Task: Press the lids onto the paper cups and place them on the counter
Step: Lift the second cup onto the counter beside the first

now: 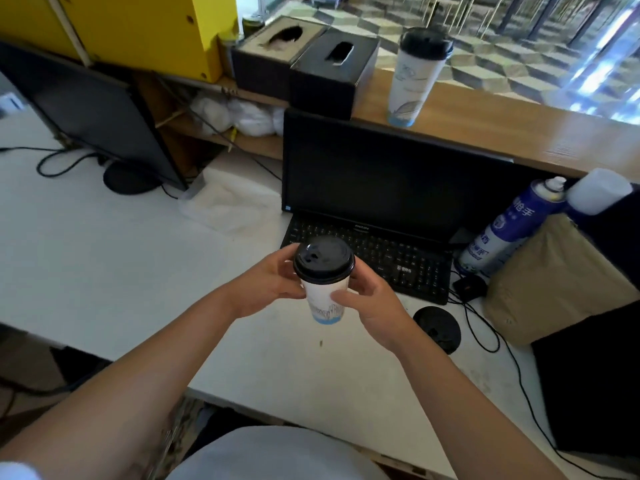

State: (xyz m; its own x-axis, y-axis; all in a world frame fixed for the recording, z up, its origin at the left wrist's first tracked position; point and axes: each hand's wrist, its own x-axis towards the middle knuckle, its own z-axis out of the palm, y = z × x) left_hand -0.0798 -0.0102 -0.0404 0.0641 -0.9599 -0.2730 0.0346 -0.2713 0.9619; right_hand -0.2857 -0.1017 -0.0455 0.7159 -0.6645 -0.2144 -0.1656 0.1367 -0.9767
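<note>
White desk (104,271) fills most of our view, with a dark monitor (381,181) and a keyboard (381,258) at its back. Behind and above them runs the wooden upper desk (502,133), where one finished cup (415,81) already stands upright and capped. We hold the second paper cup (323,299) in the air above the white desk, just in front of the keyboard. Our left hand (273,282) curls round its left side just under the rim, and our right hand (370,299) grips the wall, thumb across the print and fingers behind. Its black lid (323,259) sits on the rim and looks level all round, so we judge the pressing step to be at or near its end; whether the far edge has snapped down we cannot tell. A spare lid (437,327) lies flat on the white desk to our right. Next, we think, comes the carry: one hand should take the cup by its wall, lift it clear over the monitor, keep it upright, and set it down beside the finished cup without knocking it.
</note>
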